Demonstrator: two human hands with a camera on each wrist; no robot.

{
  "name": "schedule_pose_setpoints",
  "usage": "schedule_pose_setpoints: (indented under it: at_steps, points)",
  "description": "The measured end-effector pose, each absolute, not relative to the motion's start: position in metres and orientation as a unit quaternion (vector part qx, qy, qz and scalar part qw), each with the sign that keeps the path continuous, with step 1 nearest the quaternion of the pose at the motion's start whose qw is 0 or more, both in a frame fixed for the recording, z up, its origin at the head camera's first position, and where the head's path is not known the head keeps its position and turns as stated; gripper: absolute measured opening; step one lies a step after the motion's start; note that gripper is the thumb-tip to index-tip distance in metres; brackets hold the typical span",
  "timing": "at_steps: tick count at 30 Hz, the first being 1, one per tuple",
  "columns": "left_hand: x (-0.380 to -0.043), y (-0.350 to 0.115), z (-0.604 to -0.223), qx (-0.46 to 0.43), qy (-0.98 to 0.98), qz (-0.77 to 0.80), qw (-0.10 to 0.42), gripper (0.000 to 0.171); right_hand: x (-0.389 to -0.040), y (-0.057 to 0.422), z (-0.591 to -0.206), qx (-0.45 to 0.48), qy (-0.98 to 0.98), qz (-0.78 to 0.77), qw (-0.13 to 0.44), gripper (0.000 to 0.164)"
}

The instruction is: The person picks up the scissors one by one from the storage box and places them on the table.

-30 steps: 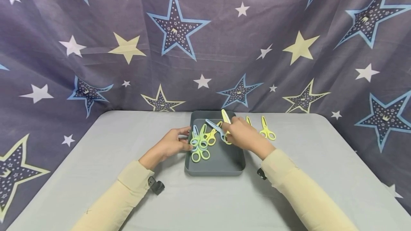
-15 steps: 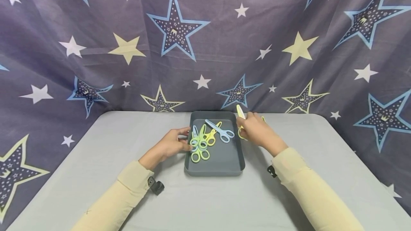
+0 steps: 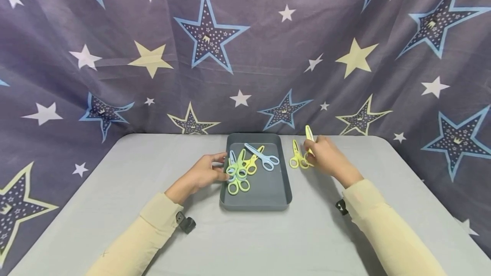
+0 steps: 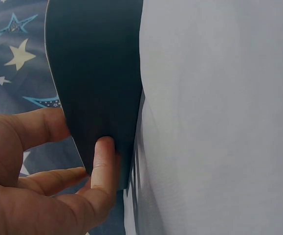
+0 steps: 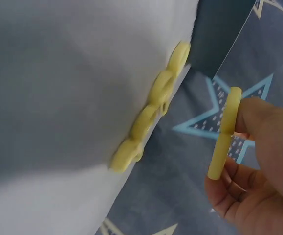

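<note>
My right hand (image 3: 327,154) pinches a yellow pair of scissors (image 3: 309,133) by the handle, blades upward. In the right wrist view its yellow handle (image 5: 224,134) shows edge-on between thumb and fingers. Two more yellow pairs lie on the table beyond it: one pair of scissors (image 3: 296,154) is in plain sight, the other mostly behind the hand. My left hand (image 3: 201,173) rests its extended fingers against the left side of a dark grey tray (image 3: 253,207). Seen from the left wrist, one fingertip (image 4: 103,152) presses the tray's outer wall (image 4: 99,63).
Inside the tray lie a light blue pair of scissors (image 3: 267,160), a yellow pair (image 3: 251,166), and a pile of green scissors (image 3: 238,185) over blue ones (image 3: 232,156) at the left. A star-patterned curtain (image 3: 245,54) hangs behind the table's (image 3: 249,242) far edge.
My right hand has moved rightward from over the tray, carrying the yellow scissors out past its right edge. The blue scissors in the tray came into full view. My left hand stayed put.
</note>
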State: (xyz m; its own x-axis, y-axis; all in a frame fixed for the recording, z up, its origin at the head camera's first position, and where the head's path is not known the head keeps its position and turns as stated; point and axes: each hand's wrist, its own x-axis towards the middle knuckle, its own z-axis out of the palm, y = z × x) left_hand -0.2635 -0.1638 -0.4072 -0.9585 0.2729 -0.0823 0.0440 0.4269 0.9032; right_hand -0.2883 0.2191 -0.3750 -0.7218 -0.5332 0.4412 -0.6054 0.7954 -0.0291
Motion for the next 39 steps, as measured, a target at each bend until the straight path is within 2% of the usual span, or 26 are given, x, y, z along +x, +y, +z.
schedule_pose_setpoints:
  at_steps: [15, 29, 39]
  points:
    - [-0.262, -0.167, -0.408, 0.099, 0.836, 0.528, 0.11, 0.085, -0.29, 0.269, -0.387, 0.26, -0.945, 0.077, 0.182, 0.018]
    - [-0.262, -0.166, -0.407, 0.102, 0.829, 0.539, 0.113, 0.085, -0.301, 0.287, -0.394, 0.265, -0.945, 0.022, 0.189, 0.015]
    - [-0.261, -0.165, -0.404, 0.101, 0.832, 0.534, 0.114, 0.086, -0.308, 0.291, -0.402, 0.251, -0.956, 0.005, 0.152, 0.015]
